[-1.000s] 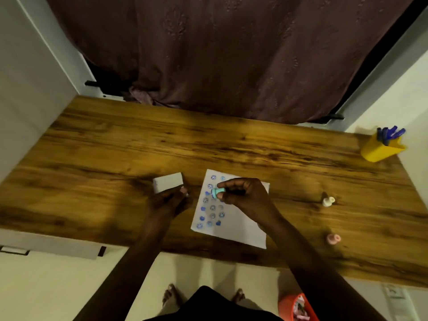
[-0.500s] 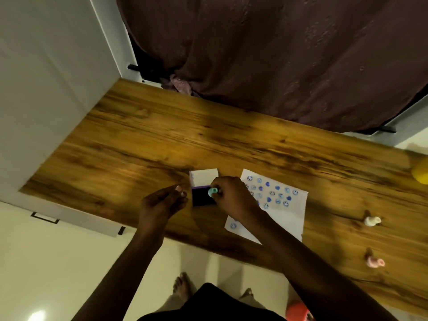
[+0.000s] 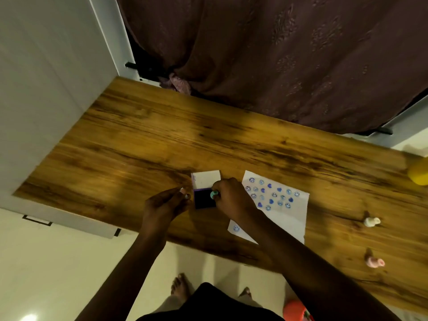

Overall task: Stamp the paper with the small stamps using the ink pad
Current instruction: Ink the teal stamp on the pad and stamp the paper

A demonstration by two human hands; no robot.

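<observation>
Change: since a second ago I see the right hand (image 3: 232,200) moved off the paper (image 3: 284,218) onto the ink pad (image 3: 205,200).
Right hand: pinching teal stamp (image 3: 214,194) against the pad's dark face.
Left hand: (image 3: 165,206) fingers curled together beside the pad, gripping nothing I can see.
Desk: (image 3: 143,144) carries the pad with lid raised, printed paper, white stamp (image 3: 371,221), pink stamp (image 3: 374,262).
</observation>
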